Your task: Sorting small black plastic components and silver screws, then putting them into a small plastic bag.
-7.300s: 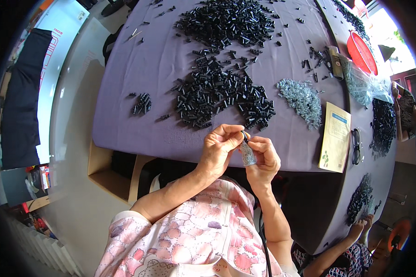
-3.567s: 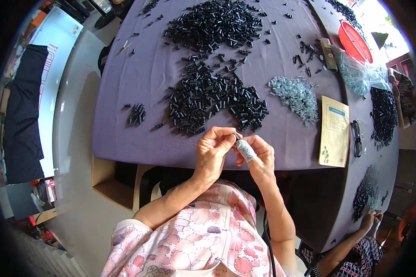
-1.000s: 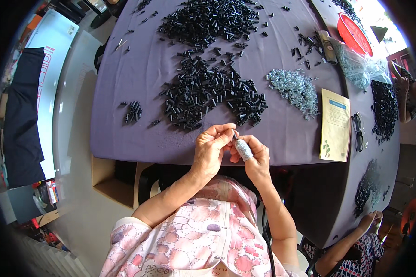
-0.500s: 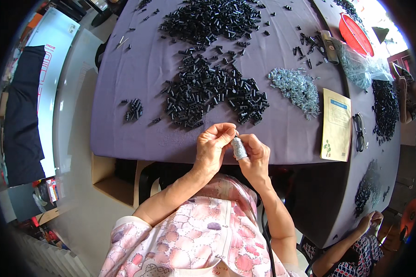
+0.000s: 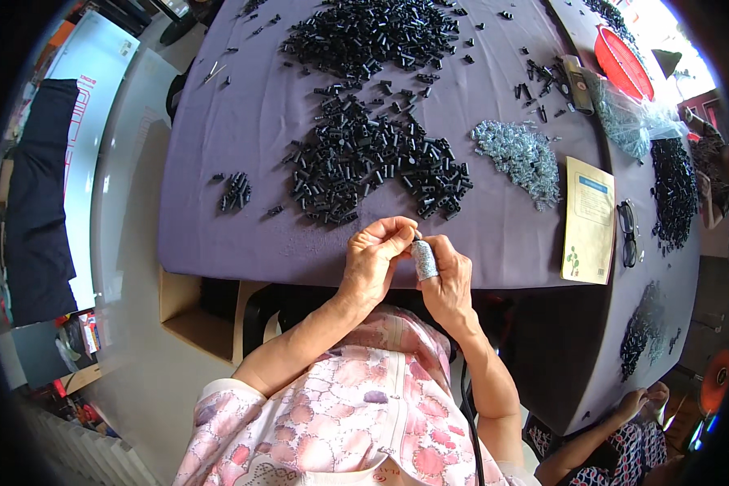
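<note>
My left hand [image 5: 374, 253] and my right hand [image 5: 448, 279] meet at the near edge of the cloth-covered table. Both are closed, with their fingertips pinched together around a tiny dark piece [image 5: 417, 237], mostly hidden by the fingers. A grey speckled wrap [image 5: 425, 261] seems to sit on my right thumb. Just beyond the hands spreads a heap of small black cylindrical parts [image 5: 356, 158]. A pile of small clear parts [image 5: 522, 158] lies to its right, and a little cluster of black parts [image 5: 236, 192] to its left.
A larger black heap [image 5: 373, 32] lies farther back. On the right are a yellow booklet [image 5: 588, 219], eyeglasses [image 5: 628, 233], a plastic bag of clear parts [image 5: 628, 121] and a red basket [image 5: 621, 63]. Another person's hands [image 5: 646, 400] work at the lower right. A cardboard box [image 5: 198, 316] stands under the table.
My hands stay together in nearly the same spot. The right thumb with its grey wrap has turned slightly to the right. The other person's hands have shifted a little lower.
</note>
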`<state>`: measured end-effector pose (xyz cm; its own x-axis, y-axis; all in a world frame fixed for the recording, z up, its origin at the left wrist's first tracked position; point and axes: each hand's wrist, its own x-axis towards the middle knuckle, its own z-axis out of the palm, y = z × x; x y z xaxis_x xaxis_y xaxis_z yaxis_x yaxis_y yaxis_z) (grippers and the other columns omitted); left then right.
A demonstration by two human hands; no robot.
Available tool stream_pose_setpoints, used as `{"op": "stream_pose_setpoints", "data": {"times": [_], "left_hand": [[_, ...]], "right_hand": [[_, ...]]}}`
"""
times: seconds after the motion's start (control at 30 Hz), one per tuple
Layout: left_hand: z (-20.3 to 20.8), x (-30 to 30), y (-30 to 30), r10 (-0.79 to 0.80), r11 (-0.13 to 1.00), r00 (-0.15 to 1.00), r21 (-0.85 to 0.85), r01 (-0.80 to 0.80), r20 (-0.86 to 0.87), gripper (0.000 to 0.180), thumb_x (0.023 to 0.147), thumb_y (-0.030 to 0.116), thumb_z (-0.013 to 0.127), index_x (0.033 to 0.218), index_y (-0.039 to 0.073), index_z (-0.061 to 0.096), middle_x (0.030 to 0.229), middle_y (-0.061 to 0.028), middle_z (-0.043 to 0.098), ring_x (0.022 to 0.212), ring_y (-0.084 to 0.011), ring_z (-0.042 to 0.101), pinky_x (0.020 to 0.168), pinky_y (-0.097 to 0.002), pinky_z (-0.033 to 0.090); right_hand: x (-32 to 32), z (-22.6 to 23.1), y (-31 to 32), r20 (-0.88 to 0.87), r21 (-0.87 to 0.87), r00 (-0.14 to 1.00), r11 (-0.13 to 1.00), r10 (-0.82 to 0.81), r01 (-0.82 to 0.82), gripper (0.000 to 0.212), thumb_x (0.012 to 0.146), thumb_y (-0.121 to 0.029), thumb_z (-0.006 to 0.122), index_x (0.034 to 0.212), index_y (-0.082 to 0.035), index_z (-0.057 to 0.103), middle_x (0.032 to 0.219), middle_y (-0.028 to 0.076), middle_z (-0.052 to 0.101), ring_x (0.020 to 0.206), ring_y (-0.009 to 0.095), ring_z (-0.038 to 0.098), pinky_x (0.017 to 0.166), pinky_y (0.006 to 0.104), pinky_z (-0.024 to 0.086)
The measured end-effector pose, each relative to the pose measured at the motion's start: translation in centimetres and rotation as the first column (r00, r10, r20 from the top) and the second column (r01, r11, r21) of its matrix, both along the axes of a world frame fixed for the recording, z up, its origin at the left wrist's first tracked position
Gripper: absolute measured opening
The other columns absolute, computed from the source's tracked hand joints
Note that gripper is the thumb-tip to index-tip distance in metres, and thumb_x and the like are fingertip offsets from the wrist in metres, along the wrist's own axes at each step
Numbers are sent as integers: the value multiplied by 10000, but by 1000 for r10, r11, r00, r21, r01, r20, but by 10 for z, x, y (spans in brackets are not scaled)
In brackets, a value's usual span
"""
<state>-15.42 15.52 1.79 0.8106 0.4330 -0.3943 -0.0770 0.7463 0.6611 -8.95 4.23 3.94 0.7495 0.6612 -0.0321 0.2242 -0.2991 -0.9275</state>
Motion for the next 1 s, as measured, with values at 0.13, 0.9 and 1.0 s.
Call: {"op": "stream_pose_setpoints", "data": {"times": [0.13,0.9,1.0], "left_hand": [[-4,-2,0,-2,1000,999,13,1,44,117,889,98,594,966,23,640,859,-39,641,767,-117,595,721,-249,476],[2,-2,-3,-45,999,998,-12,45,34,159,885,118,606,1009,22,631,852,-31,638,761,-106,590,727,-258,485],[5,-1,-1,-53,998,998,-40,54,18,153,884,119,608,1002,25,635,857,-26,639,780,-99,587,742,-244,475]], "right_hand": [[0,11,2,-367,36,929,998,-40,57,157,927,-131,508,878,4,571,577,16,523,479,88,502,450,260,392],[3,-4,-6,-231,21,973,1000,16,-11,68,827,-53,560,838,2,522,614,119,521,553,213,553,523,350,426],[5,-3,-4,226,7,971,996,84,-88,202,712,35,582,895,-14,511,714,179,546,655,376,562,565,391,446]]}}
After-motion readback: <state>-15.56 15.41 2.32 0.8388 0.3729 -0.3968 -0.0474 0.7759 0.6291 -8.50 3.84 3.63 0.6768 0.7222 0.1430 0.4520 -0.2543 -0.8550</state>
